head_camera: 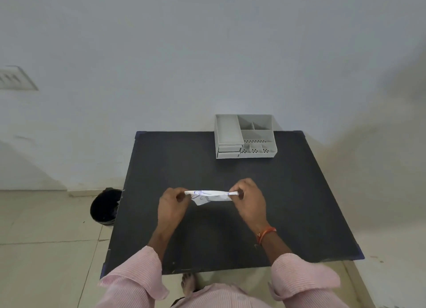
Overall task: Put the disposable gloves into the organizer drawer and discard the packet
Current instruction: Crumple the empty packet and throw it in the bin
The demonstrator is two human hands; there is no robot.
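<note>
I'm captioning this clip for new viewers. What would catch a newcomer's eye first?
Two hands, left hand and right hand, pinch the ends of a white packet above the middle of the dark table. A grey organizer sits at the table's far edge, and a black bin stands on the floor to the left.

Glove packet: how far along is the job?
Early. Nothing stowed: the grey plastic organizer shows only closed drawers. In hand: left hand and right hand pinch the white printed packet by its ends. Left: stow gloves, bin packet in black bin.
</note>
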